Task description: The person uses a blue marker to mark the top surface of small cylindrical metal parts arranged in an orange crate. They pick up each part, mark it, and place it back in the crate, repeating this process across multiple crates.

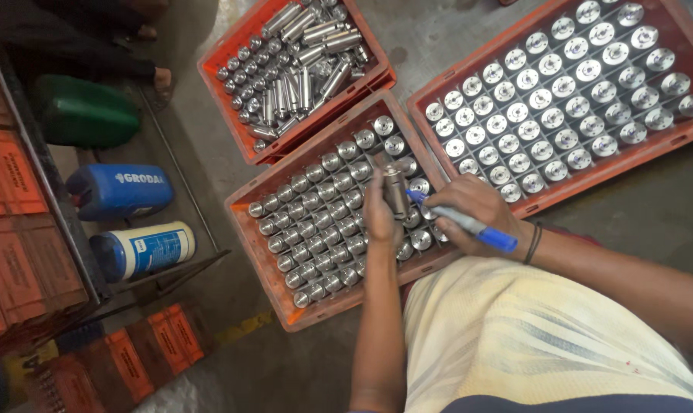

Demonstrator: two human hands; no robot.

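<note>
Left hand (379, 216) gripping short shiny steel cylinder part (395, 191), held upright over middle orange plastic crate (264, 252). Right hand (475, 205) pinching blue marker pen (469, 224), tip touching cylinder's side. Crate below filled with rows of similar upright steel parts (323, 206). Two more orange crates of metal parts just beyond, all on concrete floor (652, 206).

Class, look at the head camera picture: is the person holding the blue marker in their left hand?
No, the blue marker is gripped in the right hand, while the left hand holds a metal cylinder.
</note>
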